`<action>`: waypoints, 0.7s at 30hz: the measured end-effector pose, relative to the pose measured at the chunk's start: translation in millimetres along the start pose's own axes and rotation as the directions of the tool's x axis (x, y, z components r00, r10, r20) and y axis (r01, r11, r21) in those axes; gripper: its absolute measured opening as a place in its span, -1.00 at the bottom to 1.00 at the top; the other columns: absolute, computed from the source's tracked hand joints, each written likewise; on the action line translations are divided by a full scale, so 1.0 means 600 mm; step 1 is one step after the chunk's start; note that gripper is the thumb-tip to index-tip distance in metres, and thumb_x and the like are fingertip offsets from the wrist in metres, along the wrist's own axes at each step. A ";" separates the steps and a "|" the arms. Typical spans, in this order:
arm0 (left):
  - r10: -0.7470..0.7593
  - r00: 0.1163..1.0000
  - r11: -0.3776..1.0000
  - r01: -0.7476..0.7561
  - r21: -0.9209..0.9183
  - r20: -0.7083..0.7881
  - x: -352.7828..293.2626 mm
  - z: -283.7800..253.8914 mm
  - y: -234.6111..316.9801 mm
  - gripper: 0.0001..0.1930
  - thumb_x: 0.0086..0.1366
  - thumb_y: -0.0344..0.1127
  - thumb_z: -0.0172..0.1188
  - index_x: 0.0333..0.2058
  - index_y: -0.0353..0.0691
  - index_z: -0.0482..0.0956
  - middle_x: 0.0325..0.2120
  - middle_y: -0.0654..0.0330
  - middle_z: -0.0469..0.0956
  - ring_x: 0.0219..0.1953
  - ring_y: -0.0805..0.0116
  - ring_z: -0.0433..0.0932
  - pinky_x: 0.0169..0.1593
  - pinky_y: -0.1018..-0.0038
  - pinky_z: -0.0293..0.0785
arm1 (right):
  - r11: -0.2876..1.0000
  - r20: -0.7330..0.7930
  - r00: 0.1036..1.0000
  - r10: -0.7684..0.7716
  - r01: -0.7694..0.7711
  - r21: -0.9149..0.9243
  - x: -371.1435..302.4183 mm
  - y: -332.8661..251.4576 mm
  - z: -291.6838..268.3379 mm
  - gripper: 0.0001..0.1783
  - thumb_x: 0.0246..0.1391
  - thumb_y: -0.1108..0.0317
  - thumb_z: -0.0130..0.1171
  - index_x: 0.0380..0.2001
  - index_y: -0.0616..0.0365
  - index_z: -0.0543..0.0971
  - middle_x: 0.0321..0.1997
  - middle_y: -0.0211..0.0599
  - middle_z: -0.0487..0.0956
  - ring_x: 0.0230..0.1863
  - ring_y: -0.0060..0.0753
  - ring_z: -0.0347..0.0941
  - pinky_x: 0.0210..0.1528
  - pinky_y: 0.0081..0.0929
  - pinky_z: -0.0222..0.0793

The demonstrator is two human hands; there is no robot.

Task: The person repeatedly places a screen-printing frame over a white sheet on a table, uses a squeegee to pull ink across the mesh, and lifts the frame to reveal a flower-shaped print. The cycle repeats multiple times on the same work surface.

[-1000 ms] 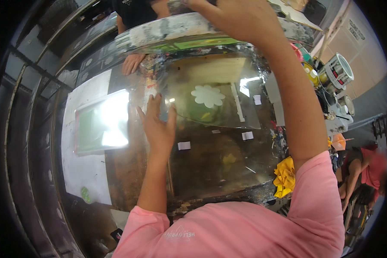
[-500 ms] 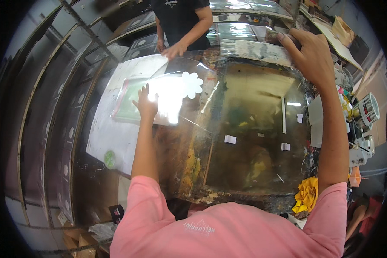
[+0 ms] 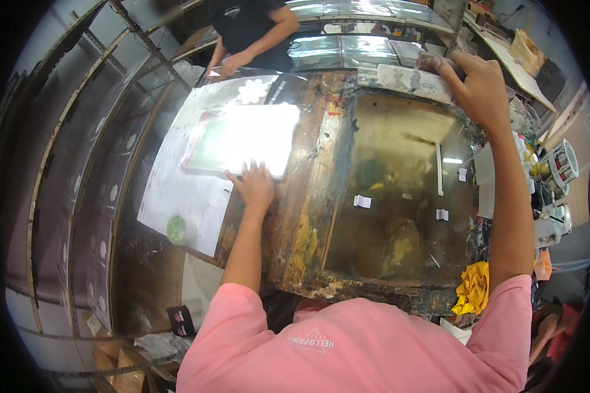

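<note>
My left hand (image 3: 254, 190) lies with fingers spread on the near edge of a stack of clear plastic sheets (image 3: 206, 147), which glares white under the light. My right hand (image 3: 477, 88) is raised at the far right, its fingers curled round a dark wooden piece (image 3: 429, 61) at the end of a paint-stained pale bar (image 3: 403, 81). Below the bar sits a glossy brown panel (image 3: 393, 245) with small folded white papers (image 3: 362, 202) and a white strip (image 3: 439, 169) on it. A clear sheet with a white flower shape (image 3: 252, 92) is in a co-worker's hands (image 3: 236, 62) across the table.
Under the stack lies a white board (image 3: 170, 187), with a round green-and-clear container (image 3: 176, 230) at its near edge. A crumpled yellow cloth (image 3: 472, 288) is near my right arm. Cans (image 3: 560, 164) stand at the right; metal racks (image 3: 59, 177) rise at the left.
My left hand has slid nearer and to the right across the stack. The co-worker has drawn the flower-marked sheet away, far and left. My right hand keeps its grip.
</note>
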State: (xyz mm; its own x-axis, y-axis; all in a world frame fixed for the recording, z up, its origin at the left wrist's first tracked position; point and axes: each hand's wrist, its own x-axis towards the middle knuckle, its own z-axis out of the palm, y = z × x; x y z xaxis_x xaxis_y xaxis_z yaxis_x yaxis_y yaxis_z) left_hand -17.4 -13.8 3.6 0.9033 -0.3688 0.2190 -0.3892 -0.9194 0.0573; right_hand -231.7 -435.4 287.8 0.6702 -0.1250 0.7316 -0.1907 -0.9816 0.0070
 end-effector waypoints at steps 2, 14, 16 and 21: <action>0.017 1.000 1.000 -0.017 -0.014 -0.006 0.018 -0.037 -0.003 -0.49 0.63 -0.05 -0.20 0.22 -0.17 0.64 0.38 -0.02 0.47 0.48 -0.14 0.30 0.54 -0.42 -0.33 | 1.000 0.054 0.998 0.013 -0.012 -0.027 -0.001 -0.001 -0.005 -0.36 0.36 -0.24 0.07 -0.32 0.21 0.69 -0.30 -0.04 0.69 -0.15 0.09 0.58 0.00 -0.08 0.27; 0.608 0.779 0.782 -0.556 -0.281 0.153 -0.095 -0.047 0.370 0.13 0.27 0.72 -0.13 0.48 -0.14 0.36 0.51 -0.29 0.16 0.58 -0.34 0.03 0.53 -0.43 -0.42 | 0.998 0.045 0.998 -0.032 0.034 -0.046 0.028 0.004 -0.014 -0.33 0.36 -0.28 0.07 -0.33 0.17 0.74 -0.38 -0.02 0.70 -0.25 0.11 0.63 -0.01 -0.01 0.35; 0.701 0.708 0.691 -0.645 -0.327 0.084 -0.125 -0.040 0.436 0.23 0.16 0.79 -0.07 0.50 -0.15 0.33 0.53 -0.34 0.08 0.60 -0.38 -0.04 0.51 -0.46 -0.49 | 1.000 0.095 0.995 0.020 -0.021 0.013 0.024 0.001 -0.018 -0.27 0.35 -0.32 0.02 -0.46 0.15 0.75 -0.43 0.01 0.71 -0.24 0.05 0.68 0.01 0.00 0.33; 0.702 0.711 0.675 -0.647 -0.354 0.040 -0.170 -0.045 0.556 0.26 0.11 0.80 -0.02 0.50 -0.14 0.32 0.54 -0.28 0.08 0.59 -0.36 -0.03 0.46 -0.56 -0.56 | 0.994 0.085 0.996 0.010 -0.020 0.111 0.029 0.004 -0.023 -0.23 0.35 -0.34 0.00 -0.49 0.16 0.76 -0.49 0.02 0.69 -0.30 0.07 0.66 0.04 0.00 0.33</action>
State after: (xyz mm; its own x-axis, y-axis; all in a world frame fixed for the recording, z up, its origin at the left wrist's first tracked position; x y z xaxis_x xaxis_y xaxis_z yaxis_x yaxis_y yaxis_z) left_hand -244.4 -279.2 26.9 0.3758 -0.9132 0.1574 -0.9112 -0.3333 0.2419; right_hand -230.4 -437.8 310.0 0.7266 -0.1468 0.6712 -0.1228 -0.9889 -0.0834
